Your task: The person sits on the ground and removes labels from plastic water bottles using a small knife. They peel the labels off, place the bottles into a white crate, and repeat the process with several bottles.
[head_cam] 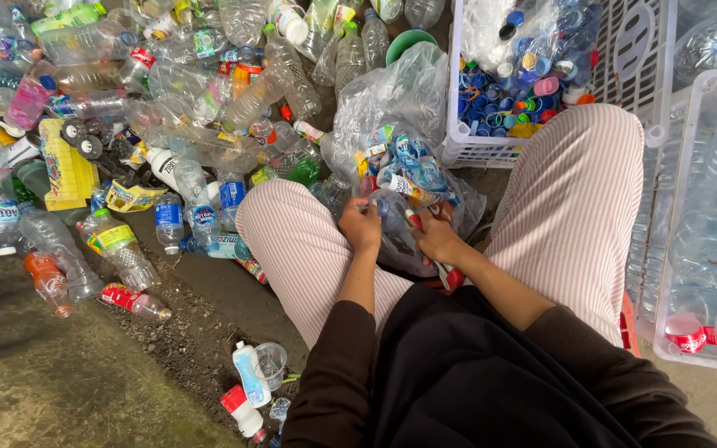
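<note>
Both hands, left hand and right hand, grip closed on one clear plastic bottle between the knees.

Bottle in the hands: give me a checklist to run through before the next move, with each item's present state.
1. Left hand on the bottle: ok.
2. Right hand on it too: ok.
3. Bottle's cap off: cannot tell, the hands hide it.
4. Clear bag of labels within reach, between the knees: ok.
5. White basket of caps open beyond the bag: ok.
6. Tool in the right hand: cannot tell; something red shows below it.
</note>
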